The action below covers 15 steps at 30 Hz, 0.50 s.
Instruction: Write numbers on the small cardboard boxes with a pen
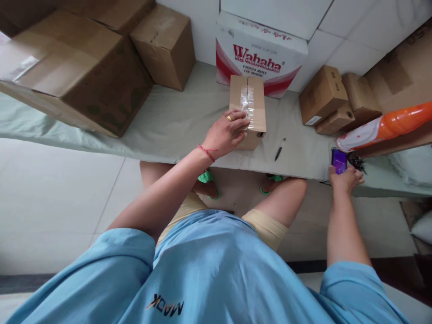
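Note:
A small taped cardboard box (251,101) lies on the grey-green cloth (175,121) in front of me. My left hand (225,133) rests on its near left side, fingers curled over the top edge, a ring on one finger and a red string at the wrist. My right hand (344,178) is at the cloth's near right edge, closed around a phone (339,160) with a lit purple screen. A black pen (280,149) lies between the two hands.
A red and white Wahaha carton (263,54) stands behind the small box. Large brown cartons (84,67) sit at left, several small brown boxes (324,92) at right. An orange and white roll (384,126) lies far right, with dark keys (356,160) below it.

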Each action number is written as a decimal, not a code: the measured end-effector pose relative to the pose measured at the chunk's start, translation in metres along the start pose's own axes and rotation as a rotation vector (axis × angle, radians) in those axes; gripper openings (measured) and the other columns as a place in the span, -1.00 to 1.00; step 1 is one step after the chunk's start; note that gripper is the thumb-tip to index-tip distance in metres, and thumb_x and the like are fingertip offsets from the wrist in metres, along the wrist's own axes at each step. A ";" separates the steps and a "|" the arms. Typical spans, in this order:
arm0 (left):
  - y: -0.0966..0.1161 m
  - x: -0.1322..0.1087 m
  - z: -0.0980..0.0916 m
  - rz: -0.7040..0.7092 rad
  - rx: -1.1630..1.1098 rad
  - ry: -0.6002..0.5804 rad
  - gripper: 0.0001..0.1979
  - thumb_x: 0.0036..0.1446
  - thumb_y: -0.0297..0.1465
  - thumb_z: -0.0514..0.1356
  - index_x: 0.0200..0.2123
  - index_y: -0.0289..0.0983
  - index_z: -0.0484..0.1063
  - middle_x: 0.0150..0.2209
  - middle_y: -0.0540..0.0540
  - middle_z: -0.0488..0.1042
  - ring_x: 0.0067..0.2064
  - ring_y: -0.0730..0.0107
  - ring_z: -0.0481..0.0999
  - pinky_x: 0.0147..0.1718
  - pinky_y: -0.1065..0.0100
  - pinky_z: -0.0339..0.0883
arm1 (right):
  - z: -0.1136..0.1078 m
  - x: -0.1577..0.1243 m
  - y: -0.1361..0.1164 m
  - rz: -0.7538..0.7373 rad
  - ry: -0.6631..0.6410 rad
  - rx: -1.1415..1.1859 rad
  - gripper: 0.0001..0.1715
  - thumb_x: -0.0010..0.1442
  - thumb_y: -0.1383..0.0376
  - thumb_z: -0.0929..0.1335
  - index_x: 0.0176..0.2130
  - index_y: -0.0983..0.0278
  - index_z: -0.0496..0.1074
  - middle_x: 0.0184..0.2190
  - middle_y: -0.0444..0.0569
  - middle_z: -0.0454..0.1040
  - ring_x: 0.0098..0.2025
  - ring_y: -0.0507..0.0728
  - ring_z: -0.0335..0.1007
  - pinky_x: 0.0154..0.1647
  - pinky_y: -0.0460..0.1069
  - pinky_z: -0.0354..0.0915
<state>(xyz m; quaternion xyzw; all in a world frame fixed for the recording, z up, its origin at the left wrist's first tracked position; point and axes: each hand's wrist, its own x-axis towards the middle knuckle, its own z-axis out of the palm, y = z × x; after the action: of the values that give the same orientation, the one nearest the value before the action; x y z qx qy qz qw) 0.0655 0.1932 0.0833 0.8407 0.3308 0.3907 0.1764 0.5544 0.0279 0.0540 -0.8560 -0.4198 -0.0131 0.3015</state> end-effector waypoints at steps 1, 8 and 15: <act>0.001 -0.002 0.000 0.009 0.009 0.004 -0.59 0.30 -0.30 0.27 0.19 -0.14 0.62 0.33 -0.19 0.57 0.43 -0.03 0.46 0.46 -0.11 0.32 | 0.002 -0.007 -0.011 -0.003 0.043 -0.003 -0.48 0.21 0.07 0.49 0.06 0.28 0.46 0.23 0.52 0.36 0.46 0.67 0.08 0.46 0.65 -0.14; 0.021 -0.031 -0.015 0.045 -0.051 0.042 -0.65 0.46 -0.29 0.19 0.21 -0.19 0.60 0.31 -0.23 0.58 0.44 0.04 0.46 0.47 -0.12 0.30 | 0.053 -0.066 -0.102 -0.115 -0.269 0.331 -0.54 0.31 0.05 0.38 0.02 0.31 0.57 -0.11 0.15 0.65 -0.10 0.20 0.60 0.01 0.17 0.52; 0.042 -0.091 -0.044 -0.098 -0.138 0.180 -0.70 0.46 -0.15 0.24 0.11 -0.13 0.61 0.27 -0.21 0.55 0.38 0.00 0.49 0.37 -0.12 0.46 | 0.095 -0.147 -0.179 -0.153 -0.716 0.921 -0.20 0.22 -0.16 0.51 0.28 0.18 0.48 0.08 0.11 0.62 0.04 0.20 0.58 -0.03 0.15 0.59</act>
<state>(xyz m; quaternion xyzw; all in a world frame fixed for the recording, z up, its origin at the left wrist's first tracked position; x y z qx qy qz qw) 0.0053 0.1013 0.0851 0.7709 0.3583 0.4774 0.2223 0.3077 0.0567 0.0260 -0.5553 -0.5185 0.4389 0.4798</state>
